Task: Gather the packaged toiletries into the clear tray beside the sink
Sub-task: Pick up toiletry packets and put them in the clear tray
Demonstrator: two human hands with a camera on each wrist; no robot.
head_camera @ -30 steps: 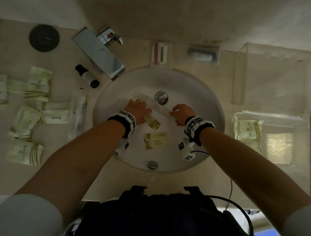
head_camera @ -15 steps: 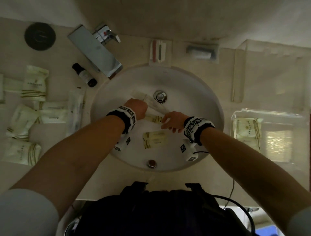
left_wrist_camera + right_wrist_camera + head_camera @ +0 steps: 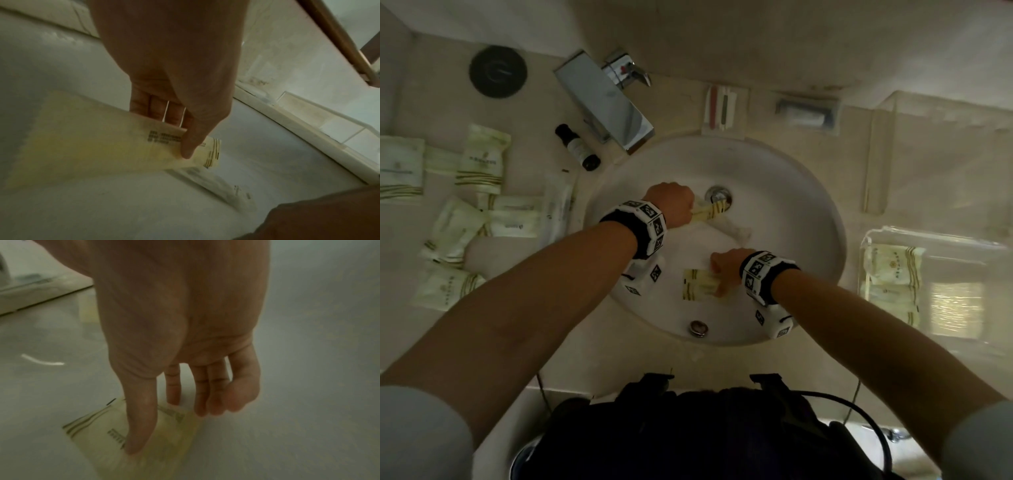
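In the head view both hands are inside the white sink [image 3: 808, 205]. My left hand [image 3: 690, 214] pinches a pale yellow striped packet [image 3: 710, 210] beside the drain; the left wrist view shows my thumb on top of this packet [image 3: 123, 146] and the fingers beneath. My right hand [image 3: 717, 281] pinches the right edge of a second yellow packet [image 3: 698, 289] nearer the front of the basin, thumb on top of that packet [image 3: 164, 443]. A long clear-wrapped packet [image 3: 736, 231] lies between the hands. The clear tray [image 3: 941, 240] at the right holds several packets [image 3: 893, 267].
Several more yellow packets [image 3: 482, 161] lie on the counter to the left, with a small dark bottle [image 3: 577, 147] and the chrome faucet [image 3: 613, 102] behind. A second clear box [image 3: 928, 137] stands at the back right. Small dishes [image 3: 722, 108] sit behind the sink.
My left hand has picked a yellow packet up and carried it toward the drain. My right hand has left the long clear packet and moved nearer to me onto the second yellow packet.
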